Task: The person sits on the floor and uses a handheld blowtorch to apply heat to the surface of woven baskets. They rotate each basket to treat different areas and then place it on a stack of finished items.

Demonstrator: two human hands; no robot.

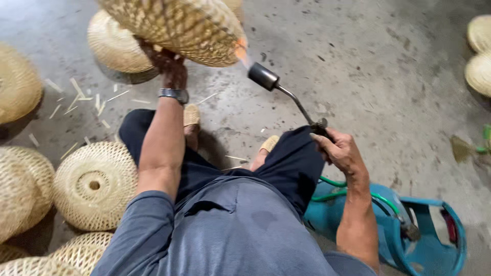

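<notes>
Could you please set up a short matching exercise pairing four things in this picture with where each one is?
Things:
1. woven basket
2. gas torch
3. gas cylinder
4. wristwatch

Places:
A. on the floor by the person's right side
B. on the left wrist
C. held up by the left hand, at the flame
D. gripped in the right hand

Pairs: 1-C, 2-D, 3-A, 4-B
</notes>
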